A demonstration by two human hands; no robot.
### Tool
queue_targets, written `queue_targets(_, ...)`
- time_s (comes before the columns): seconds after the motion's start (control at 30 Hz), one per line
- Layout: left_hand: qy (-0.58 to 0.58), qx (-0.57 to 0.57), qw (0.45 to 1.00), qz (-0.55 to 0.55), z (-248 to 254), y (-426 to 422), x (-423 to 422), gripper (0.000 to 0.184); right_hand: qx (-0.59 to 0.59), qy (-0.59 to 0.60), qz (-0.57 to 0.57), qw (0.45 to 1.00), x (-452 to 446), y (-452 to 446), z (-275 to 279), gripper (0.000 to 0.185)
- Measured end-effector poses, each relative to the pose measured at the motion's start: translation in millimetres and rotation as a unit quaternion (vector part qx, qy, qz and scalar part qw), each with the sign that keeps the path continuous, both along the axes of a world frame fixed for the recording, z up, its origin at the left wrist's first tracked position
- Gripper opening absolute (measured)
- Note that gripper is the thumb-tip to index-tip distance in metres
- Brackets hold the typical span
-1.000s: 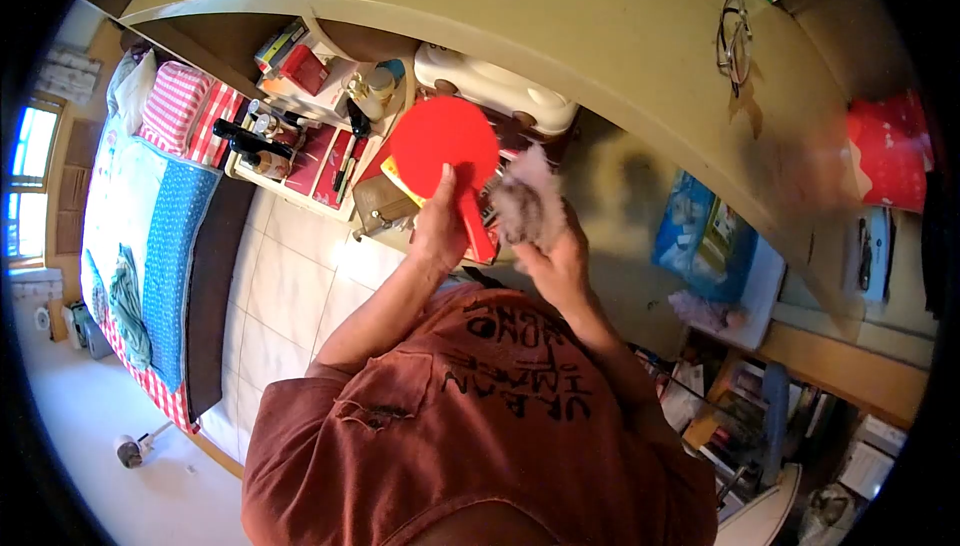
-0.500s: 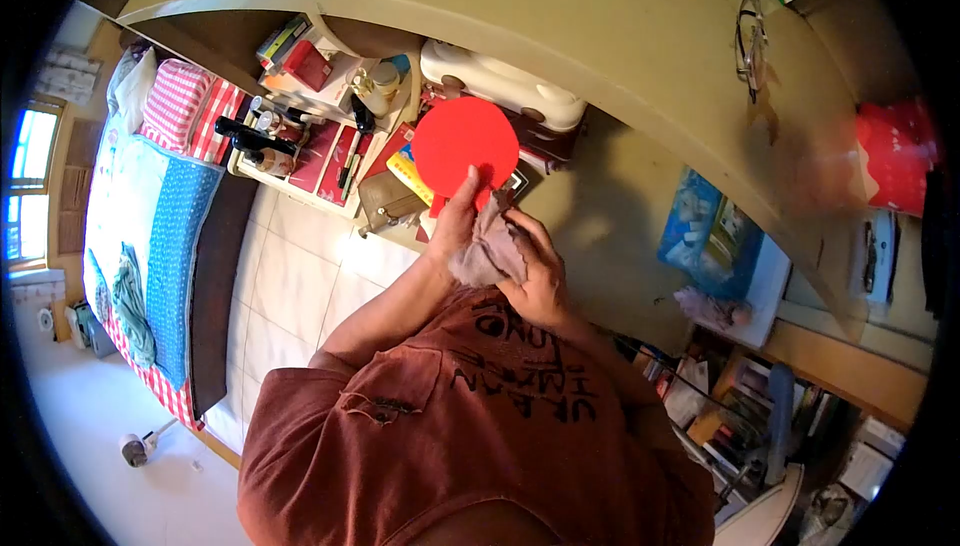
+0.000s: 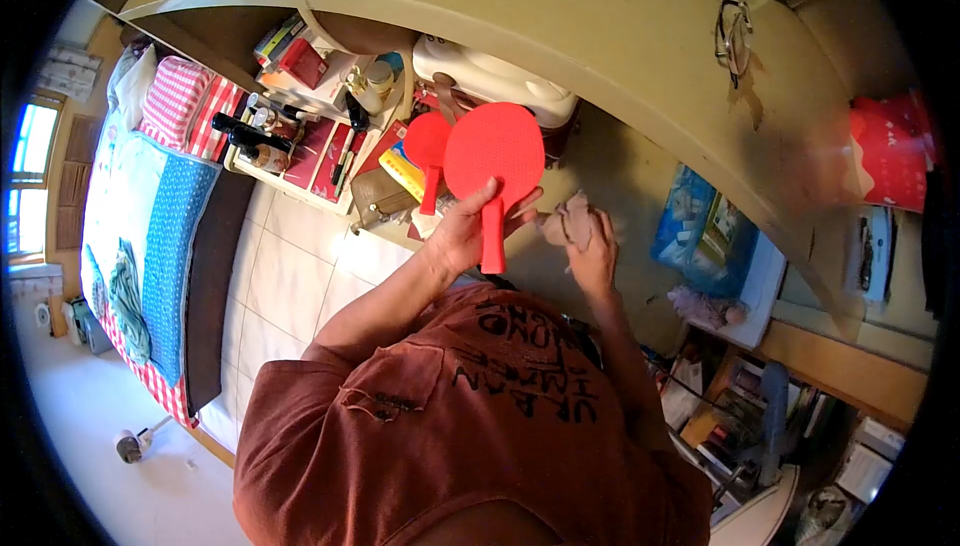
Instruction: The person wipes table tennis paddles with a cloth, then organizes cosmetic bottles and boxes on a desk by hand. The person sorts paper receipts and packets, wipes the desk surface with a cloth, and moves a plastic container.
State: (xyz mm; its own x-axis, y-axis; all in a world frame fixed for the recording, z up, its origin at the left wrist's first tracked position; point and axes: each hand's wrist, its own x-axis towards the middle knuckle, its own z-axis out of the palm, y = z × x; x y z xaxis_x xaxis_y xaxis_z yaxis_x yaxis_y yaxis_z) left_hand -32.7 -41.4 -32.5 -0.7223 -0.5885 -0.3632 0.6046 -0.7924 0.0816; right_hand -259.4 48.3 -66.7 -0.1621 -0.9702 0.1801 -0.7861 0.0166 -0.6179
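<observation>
My left hand [image 3: 463, 231] grips a red paddle [image 3: 496, 151] near the base of its blade, thumb on the front and fingertips showing past the right side. The paddle's face is turned up and its red handle hangs toward my shirt. To the right, my right hand [image 3: 594, 254] is closed on a crumpled greyish-pink cloth [image 3: 570, 222], a little apart from the paddle. Behind the held paddle, a second red paddle [image 3: 427, 141] lies among things on the desk, by a yellow packet [image 3: 402, 174] and a brown pouch [image 3: 378, 194].
A pale shelf edge [image 3: 480, 36] curves across above the hands. Bottles [image 3: 262, 151] stand in a tray at the left. Eyeglasses [image 3: 735, 34] lie on the shelf. A blue plastic pack [image 3: 700, 236] is at the right, and a bed [image 3: 180, 246] stands far left.
The cloth has come away from the paddle and moved right with my right hand. The held paddle's handle is now uncovered, and the second paddle has come into view behind it.
</observation>
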Motion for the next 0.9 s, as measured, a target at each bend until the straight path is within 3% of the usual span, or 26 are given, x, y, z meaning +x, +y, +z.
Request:
queue_targets(0.03, -0.038, -0.026, 0.999, -0.01, -2, 2, -3, 0.038, 0.07, 0.024, -0.012, 0.997, -10, -3, -7, 0.062)
queue_targets(0.07, -0.076, -0.051, 0.996, -0.019, -6, 4, -6, 0.036, 0.069, 0.024, -0.01, 0.997, -15, -2, -15, 0.062)
queue_targets(0.13, -0.12, -0.076, 0.99, 0.005, -28, 12, -16, 0.037, 0.076, 0.17, 0.023, 0.982, -17, -4, -21, 0.056)
queue_targets(0.2, -0.226, -0.023, 0.974, -0.001, -29, 14, -27, 0.042, 0.021, 0.181, 0.053, 0.982, -13, -5, -20, 0.049)
queue_targets(0.23, -0.218, -0.023, 0.976, 0.004, -21, 16, -33, 0.046, 0.084, -0.057, 0.048, 0.994, -5, -5, -22, 0.046)
queue_targets(0.27, -0.22, -0.022, 0.975, 0.012, -21, 18, -39, 0.046, 0.145, -0.292, 0.042, 0.945, 5, -4, -23, 0.043)
queue_targets(0.3, -0.207, -0.039, 0.977, 0.012, -25, 20, -46, 0.046, 0.159, -0.406, 0.067, 0.897, 19, -4, -8, 0.037)
queue_targets(0.33, -0.195, -0.056, 0.979, 0.012, -30, 22, -52, 0.046, 0.206, -0.421, 0.097, 0.878, 27, -3, 8, 0.031)
queue_targets(0.4, -0.165, -0.069, 0.983, -0.034, -44, 28, -59, 0.045, 0.189, -0.379, 0.093, 0.901, 40, 3, 18, 0.026)
queue_targets(0.47, -0.244, -0.106, 0.96, -0.09, -49, 31, -59, 0.047, 0.157, -0.491, 0.036, 0.856, 41, 9, -15, 0.03)
queue_targets(0.5, -0.273, -0.202, 0.936, -0.091, -57, 35, -56, 0.052, 0.162, -0.509, 0.027, 0.845, 34, 14, -28, 0.031)
queue_targets(0.57, -0.33, -0.25, 0.904, -0.104, -57, 41, -51, 0.058, 0.168, -0.55, -0.012, 0.818, 16, 14, -55, 0.034)
queue_targets(0.67, -0.371, -0.262, 0.885, -0.099, -73, 57, -34, 0.058, 0.214, -0.573, -0.071, 0.788, -7, 20, -77, 0.036)
queue_targets(0.73, -0.364, -0.229, 0.897, -0.102, -75, 70, -15, 0.053, 0.153, -0.504, -0.123, 0.841, -21, 28, -128, 0.039)
queue_targets(0.8, -0.382, -0.212, 0.894, -0.101, -78, 75, 2, 0.039, 0.157, -0.522, -0.143, 0.826, -21, 25, -140, 0.042)
queue_targets(0.9, -0.365, -0.189, 0.906, -0.102, -73, 72, 25, 0.034, 0.153, -0.53, -0.195, 0.811, -29, 30, -176, 0.047)
